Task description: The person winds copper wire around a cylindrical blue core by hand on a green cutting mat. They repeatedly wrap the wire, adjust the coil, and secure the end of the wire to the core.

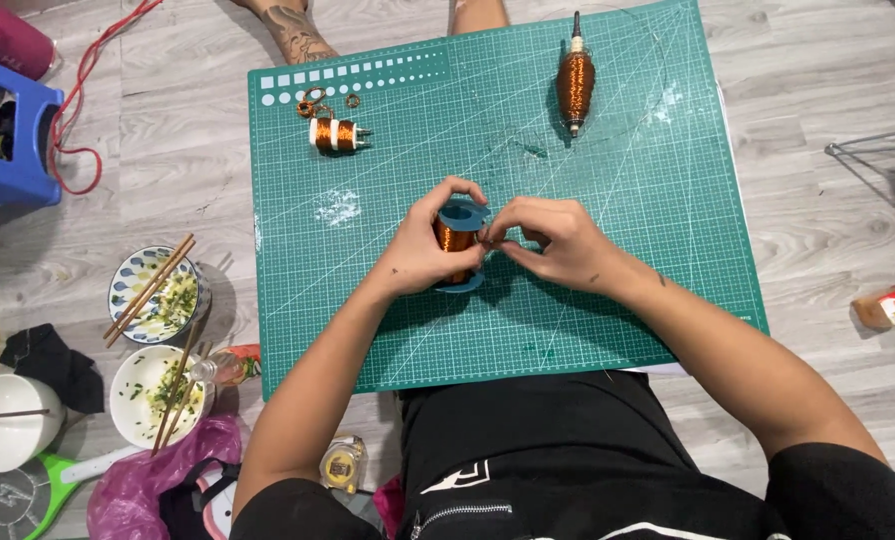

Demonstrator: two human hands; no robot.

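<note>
Now, over the green cutting mat (608, 300), the left hand (420, 255) is wrapping closed around the blue copper-wire spool (460, 240) at its middle while the right hand (553, 240) is pinching what seems the fine wire end beside the flange, best kept taut.

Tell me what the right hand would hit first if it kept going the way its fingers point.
Its fingertips point left, already at the blue-flanged spool of copper wire held by the left hand; the spool comes first.
</note>
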